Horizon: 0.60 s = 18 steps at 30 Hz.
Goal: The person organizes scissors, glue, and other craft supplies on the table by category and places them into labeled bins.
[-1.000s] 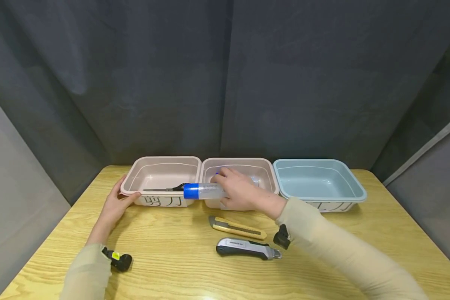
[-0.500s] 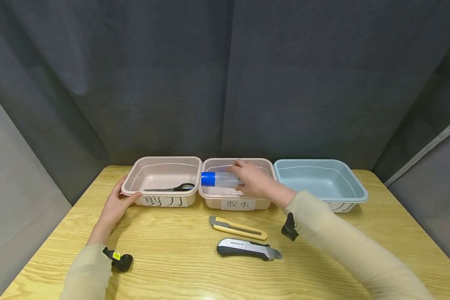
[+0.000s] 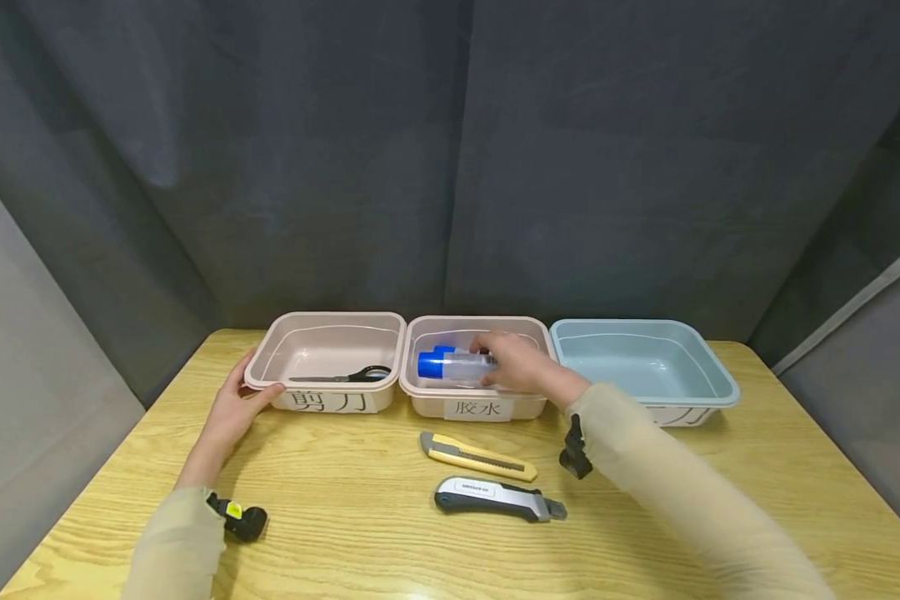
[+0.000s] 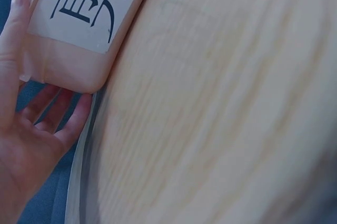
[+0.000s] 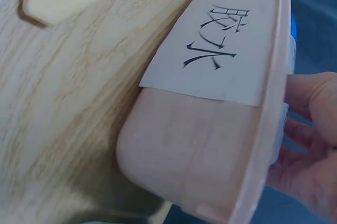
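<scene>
My right hand (image 3: pixel 521 363) holds a clear glue bottle with a blue cap (image 3: pixel 431 365), lying level inside the middle pink bin (image 3: pixel 420 402). Another blue cap (image 3: pixel 444 349) shows just behind it, its bottle mostly hidden. In the right wrist view, the fingers (image 5: pixel 300 174) reach in behind the bin's rim. My left hand (image 3: pixel 228 414) grips the near left corner of the left pink bin (image 3: pixel 273 398), thumb over the front rim and fingers along the side. Black-handled scissors (image 3: pixel 367 374) lie in that bin.
A light blue bin (image 3: pixel 637 379) stands at the right end of the row. In front of the bins lie a yellow utility knife (image 3: pixel 480 457) and a grey-and-black utility knife (image 3: pixel 498 498) on the wooden table (image 3: pixel 330 517). A dark curtain (image 3: pixel 345 167) hangs behind.
My right hand has carried the glue bottle from over the gap between the pink bins rightward and down into the middle bin. The left hand stays at its bin's corner.
</scene>
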Each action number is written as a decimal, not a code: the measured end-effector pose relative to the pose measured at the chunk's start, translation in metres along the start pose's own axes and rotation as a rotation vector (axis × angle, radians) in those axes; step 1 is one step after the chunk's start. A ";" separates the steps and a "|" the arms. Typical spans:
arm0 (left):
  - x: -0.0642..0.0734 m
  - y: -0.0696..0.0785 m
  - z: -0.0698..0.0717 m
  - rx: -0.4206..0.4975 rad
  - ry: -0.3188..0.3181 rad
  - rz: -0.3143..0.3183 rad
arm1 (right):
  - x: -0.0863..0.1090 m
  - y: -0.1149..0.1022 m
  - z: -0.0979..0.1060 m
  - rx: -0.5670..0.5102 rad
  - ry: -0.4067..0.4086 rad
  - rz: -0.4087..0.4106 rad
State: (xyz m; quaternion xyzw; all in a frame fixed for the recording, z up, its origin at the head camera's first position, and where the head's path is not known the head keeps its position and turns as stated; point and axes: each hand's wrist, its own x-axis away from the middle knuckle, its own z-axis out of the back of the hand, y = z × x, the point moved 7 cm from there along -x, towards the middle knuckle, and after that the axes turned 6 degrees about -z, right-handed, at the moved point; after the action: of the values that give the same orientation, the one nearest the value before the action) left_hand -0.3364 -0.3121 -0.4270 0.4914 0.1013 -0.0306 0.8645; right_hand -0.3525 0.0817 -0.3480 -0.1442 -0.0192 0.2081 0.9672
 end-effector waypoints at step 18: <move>0.002 0.002 -0.003 0.019 -0.011 0.008 | -0.010 0.025 -0.028 -0.118 -0.159 -0.042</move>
State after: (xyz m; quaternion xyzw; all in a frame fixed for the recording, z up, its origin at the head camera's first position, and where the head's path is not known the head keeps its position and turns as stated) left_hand -0.3349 -0.3086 -0.4272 0.4996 0.0940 -0.0308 0.8606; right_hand -0.3687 0.0922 -0.3814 -0.1836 -0.1112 0.1970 0.9566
